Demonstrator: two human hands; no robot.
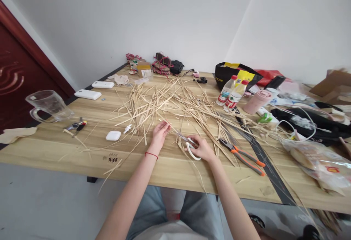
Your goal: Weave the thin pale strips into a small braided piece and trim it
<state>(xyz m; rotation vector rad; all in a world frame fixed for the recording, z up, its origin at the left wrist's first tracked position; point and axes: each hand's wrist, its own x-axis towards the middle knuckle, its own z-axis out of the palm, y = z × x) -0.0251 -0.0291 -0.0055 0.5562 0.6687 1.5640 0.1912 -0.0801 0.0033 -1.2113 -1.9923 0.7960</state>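
Observation:
My left hand (159, 135) pinches a thin straw-coloured strip (170, 126) between thumb and fingers, over the near middle of the table. To its right, my right hand (202, 148) is closed round the white handles of a pair of scissors (193, 156). The metal blades point up and left toward the strip; whether they touch it I cannot tell. Beyond both hands spreads a loose pile of straw-coloured strips (153, 103). Pliers with orange and grey handles (246, 157) lie to the right of my right hand.
On the left are a clear pitcher (51, 105), a white earphone case (113, 135) and small tools (76, 126). Two bottles (233, 95), a pink cup (257, 102) and a black bag (223, 73) stand at the right. Plastic bags (319, 161) crowd the right side.

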